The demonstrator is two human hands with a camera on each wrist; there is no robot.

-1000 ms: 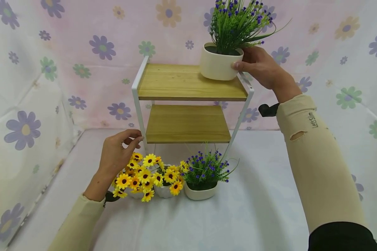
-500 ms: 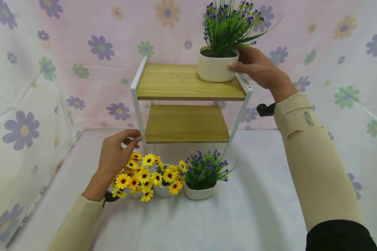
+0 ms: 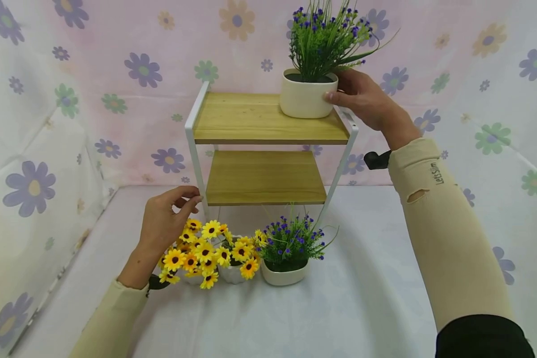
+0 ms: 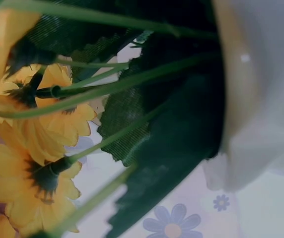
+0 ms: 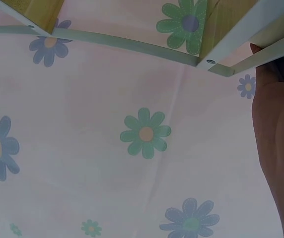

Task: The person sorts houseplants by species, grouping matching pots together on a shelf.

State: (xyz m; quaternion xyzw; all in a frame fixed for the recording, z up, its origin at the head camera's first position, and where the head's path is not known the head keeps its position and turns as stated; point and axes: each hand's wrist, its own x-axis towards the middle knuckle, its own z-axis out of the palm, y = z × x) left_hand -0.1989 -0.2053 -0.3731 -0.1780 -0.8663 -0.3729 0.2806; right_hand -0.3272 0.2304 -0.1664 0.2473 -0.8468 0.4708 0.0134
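My right hand (image 3: 362, 102) grips the right end of a cream oval pot (image 3: 306, 99) of purple flowers, thumb in front and fingers behind. The pot is upright at the right side of the top board (image 3: 241, 117) of a two-tier wooden shelf. At the shelf's left white leg (image 3: 196, 171), my left hand (image 3: 163, 216) pinches the leg with thumb and forefinger. Below that hand are yellow flowers (image 3: 204, 251), whose stems and white pot (image 4: 261, 99) fill the left wrist view. In the right wrist view, my right hand (image 5: 278, 134) appears beside the shelf frame (image 5: 127, 47).
Before the shelf, a second white pot (image 3: 232, 274) of yellow flowers and another cream pot (image 3: 285, 276) of purple flowers stand on the white-covered table (image 3: 340, 308). The lower board (image 3: 266, 176) lies beneath the top one. Flower-patterned cloth (image 3: 94, 64) hangs behind.
The cream pot in my right hand has shifted slightly left and toward me on the top board. My left hand stays at the shelf leg. The view has shifted slightly.
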